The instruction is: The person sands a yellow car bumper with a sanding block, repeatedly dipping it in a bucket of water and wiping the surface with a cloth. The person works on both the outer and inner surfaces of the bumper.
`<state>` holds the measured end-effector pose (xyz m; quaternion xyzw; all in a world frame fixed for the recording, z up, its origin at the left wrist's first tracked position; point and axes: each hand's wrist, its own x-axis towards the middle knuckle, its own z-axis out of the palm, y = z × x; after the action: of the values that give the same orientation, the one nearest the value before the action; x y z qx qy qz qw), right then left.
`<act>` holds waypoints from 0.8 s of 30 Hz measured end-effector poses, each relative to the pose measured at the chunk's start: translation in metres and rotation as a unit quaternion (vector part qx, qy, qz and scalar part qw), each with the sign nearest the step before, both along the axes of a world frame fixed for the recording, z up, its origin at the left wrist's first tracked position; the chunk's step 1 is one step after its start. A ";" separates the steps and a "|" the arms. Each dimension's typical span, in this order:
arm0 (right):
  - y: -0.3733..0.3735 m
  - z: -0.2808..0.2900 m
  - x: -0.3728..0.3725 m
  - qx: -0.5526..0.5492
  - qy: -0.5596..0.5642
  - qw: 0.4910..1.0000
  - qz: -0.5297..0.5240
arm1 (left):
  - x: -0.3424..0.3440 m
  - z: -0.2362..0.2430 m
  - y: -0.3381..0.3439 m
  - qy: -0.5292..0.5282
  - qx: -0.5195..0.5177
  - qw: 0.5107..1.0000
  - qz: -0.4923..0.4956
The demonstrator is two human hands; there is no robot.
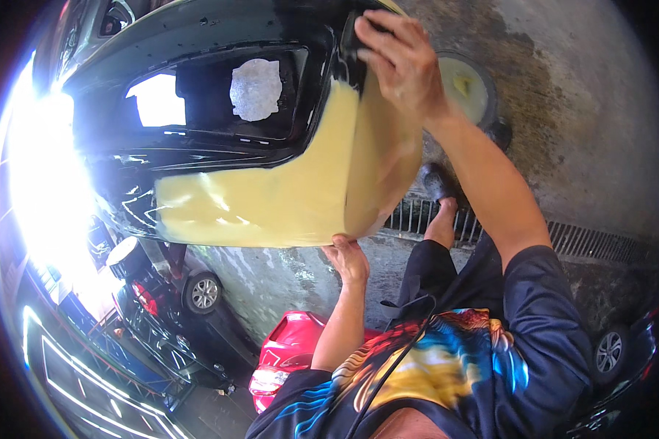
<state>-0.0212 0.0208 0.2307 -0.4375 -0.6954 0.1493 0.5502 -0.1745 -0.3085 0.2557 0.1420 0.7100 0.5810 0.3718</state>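
Note:
A large black car bumper (220,157) with a broad yellow-beige coated area (271,201) stands raised in front of me. My left hand (348,260) grips its lower edge, the thumb up on the coated face and the other fingers mostly hidden underneath. At the upper right corner, my right hand (404,66) presses bent fingers against a dark patch. That patch looks like a dark pad, but I cannot tell it from the black bumper surface. Two openings pierce the black recess, and a rough whitish patch shows through one.
A round tub (465,88) of cloudy liquid with a yellowish piece inside stands beyond my right forearm. A metal drain grate (586,241) crosses the concrete floor. Below the bumper lies a red car part (289,347). A dark car's wheel (202,293) shows at left, another wheel (609,353) at right.

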 end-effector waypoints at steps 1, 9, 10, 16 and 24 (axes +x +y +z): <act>-0.002 0.001 0.000 0.026 0.016 1.000 0.003 | 0.000 -0.001 0.000 0.004 0.007 1.000 0.000; -0.008 0.019 0.004 0.012 0.010 0.999 0.041 | 0.000 0.000 0.003 0.003 0.020 1.000 -0.013; -0.008 0.017 0.005 -0.022 -0.005 0.999 0.023 | 0.000 0.000 0.004 0.003 0.019 1.000 -0.014; -0.016 0.017 0.010 0.026 0.032 0.992 0.122 | 0.001 0.000 0.001 0.007 0.000 1.000 -0.009; -0.021 0.045 0.009 0.022 0.055 0.987 0.147 | -0.005 -0.009 -0.007 0.005 0.014 1.000 -0.024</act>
<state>-0.0120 0.0001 0.2757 -0.3091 -0.7238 0.2375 0.5694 -0.1800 -0.3153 0.2472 0.1669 0.6997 0.5815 0.3801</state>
